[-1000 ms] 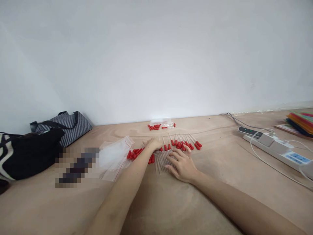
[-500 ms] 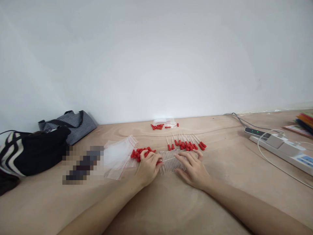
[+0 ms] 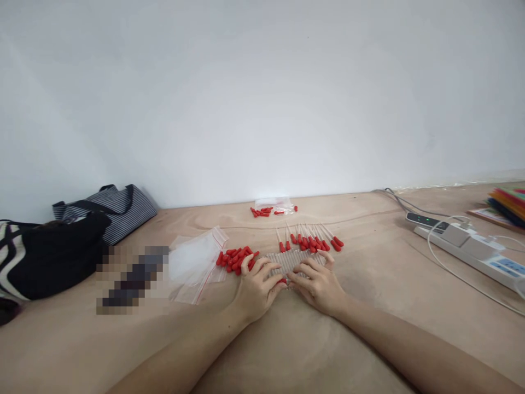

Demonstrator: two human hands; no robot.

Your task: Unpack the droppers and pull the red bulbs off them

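Note:
A row of clear glass dropper tubes (image 3: 293, 258) lies side by side in front of me, partly covered by both hands. My left hand (image 3: 258, 284) is closed, pinching a red rubber dropper bulb (image 3: 281, 280) between thumb and fingers. Close beside it, my right hand (image 3: 320, 284) is closed too, its fingertips at the bulb's open end with a glass tube mostly hidden under them. To the left of my left hand is a pile of loose red bulbs (image 3: 235, 259). Beyond the row lie several droppers (image 3: 314, 242) with red bulbs fitted on their tubes.
Clear zip bags (image 3: 194, 262) lie on the left of the wooden table (image 3: 262, 350). More red bulbs (image 3: 261, 212) and a small bag (image 3: 273, 203) sit near the wall. A striped bag (image 3: 131, 213) and black bag (image 3: 61, 257) are far left; a power strip (image 3: 471, 251) with cables is right.
My left hand has moved right and nearer to me with the red bulb. The right hand has shifted slightly left, its fingers drawn in, so the fingertips of both hands nearly meet.

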